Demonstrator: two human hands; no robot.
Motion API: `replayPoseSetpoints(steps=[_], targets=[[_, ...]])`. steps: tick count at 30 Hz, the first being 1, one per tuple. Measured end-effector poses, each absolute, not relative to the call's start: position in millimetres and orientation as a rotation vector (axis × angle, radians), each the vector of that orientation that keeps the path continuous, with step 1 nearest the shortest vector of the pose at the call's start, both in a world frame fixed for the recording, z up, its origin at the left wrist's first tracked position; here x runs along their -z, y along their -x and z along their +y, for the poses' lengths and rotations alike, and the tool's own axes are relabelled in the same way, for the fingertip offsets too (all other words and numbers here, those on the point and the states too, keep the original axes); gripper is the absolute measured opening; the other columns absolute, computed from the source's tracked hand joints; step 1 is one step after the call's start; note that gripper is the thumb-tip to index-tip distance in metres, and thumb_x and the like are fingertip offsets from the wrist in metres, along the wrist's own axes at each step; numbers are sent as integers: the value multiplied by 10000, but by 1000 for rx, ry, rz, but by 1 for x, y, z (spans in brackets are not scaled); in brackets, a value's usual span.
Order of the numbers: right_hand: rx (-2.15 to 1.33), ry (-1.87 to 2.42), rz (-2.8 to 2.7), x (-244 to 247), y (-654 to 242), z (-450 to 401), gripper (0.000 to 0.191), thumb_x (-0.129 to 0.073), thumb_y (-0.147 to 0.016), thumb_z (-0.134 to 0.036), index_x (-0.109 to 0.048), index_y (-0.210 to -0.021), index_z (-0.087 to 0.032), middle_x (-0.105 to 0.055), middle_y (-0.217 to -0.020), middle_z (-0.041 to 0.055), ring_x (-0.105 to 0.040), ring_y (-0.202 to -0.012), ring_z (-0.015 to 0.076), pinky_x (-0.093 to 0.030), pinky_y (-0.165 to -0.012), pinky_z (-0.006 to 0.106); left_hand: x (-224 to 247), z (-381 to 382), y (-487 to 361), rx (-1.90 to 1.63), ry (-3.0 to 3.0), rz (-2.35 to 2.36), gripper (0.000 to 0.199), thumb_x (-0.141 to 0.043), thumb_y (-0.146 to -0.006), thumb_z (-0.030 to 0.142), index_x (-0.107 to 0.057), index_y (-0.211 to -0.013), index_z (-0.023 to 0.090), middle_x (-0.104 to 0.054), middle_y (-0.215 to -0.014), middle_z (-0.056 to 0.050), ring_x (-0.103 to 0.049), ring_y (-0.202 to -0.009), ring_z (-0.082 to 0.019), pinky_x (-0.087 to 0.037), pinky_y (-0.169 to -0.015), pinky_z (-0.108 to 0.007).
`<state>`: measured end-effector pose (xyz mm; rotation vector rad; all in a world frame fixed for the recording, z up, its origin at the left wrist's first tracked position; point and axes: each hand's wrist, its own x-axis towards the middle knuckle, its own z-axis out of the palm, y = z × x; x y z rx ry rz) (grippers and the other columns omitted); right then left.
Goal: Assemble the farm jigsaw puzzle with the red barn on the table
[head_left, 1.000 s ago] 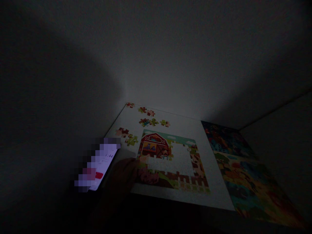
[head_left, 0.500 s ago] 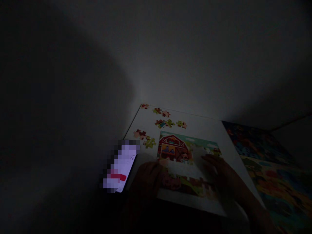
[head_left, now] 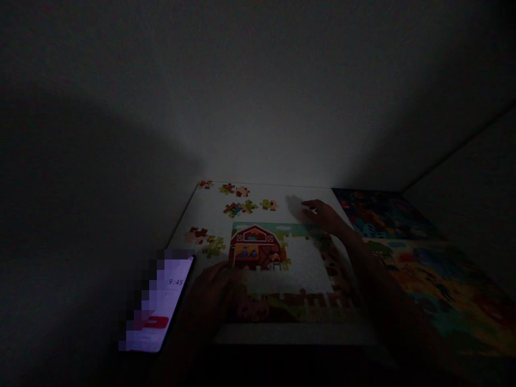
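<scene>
"Right hand?"
"Open and empty, just past the farm jigsaw puzzle, near the loose pieces, set aside within reach."
"Left hand?"
"At the puzzle's near-left corner, too dark to tell its grip."

place: dim room, apparently a home | signs: jigsaw puzzle; smartphone; plain wall

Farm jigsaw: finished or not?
Unfinished: the farm jigsaw puzzle has a bare white gap in its middle, and loose pieces lie beyond it.
</scene>
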<state>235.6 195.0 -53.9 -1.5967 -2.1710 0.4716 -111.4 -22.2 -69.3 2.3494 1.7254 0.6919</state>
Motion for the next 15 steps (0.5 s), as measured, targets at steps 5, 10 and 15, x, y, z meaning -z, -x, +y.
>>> replayPoseSetpoints(steps=[5,10,15], targets=[[-331,1546,-2124,85,-241,206,281,-529,-887,-280,-739,-1022,-150,-703,-1020,131,-649,-978,244,-481,-933,359,52,48,94,-423,-2238,1873,340,-500,-940,300,-630,-1249,239,-603,-1313,-88,-566,-1217,-258,-467,-1048,-448],[-359,1453,-2080,94,-243,205,293,-515,-873,-273,-750,-997,-150,-699,-995,132,-631,-982,252,-468,-938,371,42,138,91,-269,-2124,2039,389,-528,-923,282,-583,-1306,237,-541,-1407,-85,-515,-1293,-240,-427,-1083,-371],[-443,1420,-2014,95,-245,208,304,-511,-856,-321,-750,-953,-160,-698,-980,126,-639,-923,242,-493,-888,367,40,204,106,-252,-2072,2177,369,-507,-945,262,-583,-1299,193,-589,-1344,-115,-560,-1235,-221,-434,-1065,-367]])
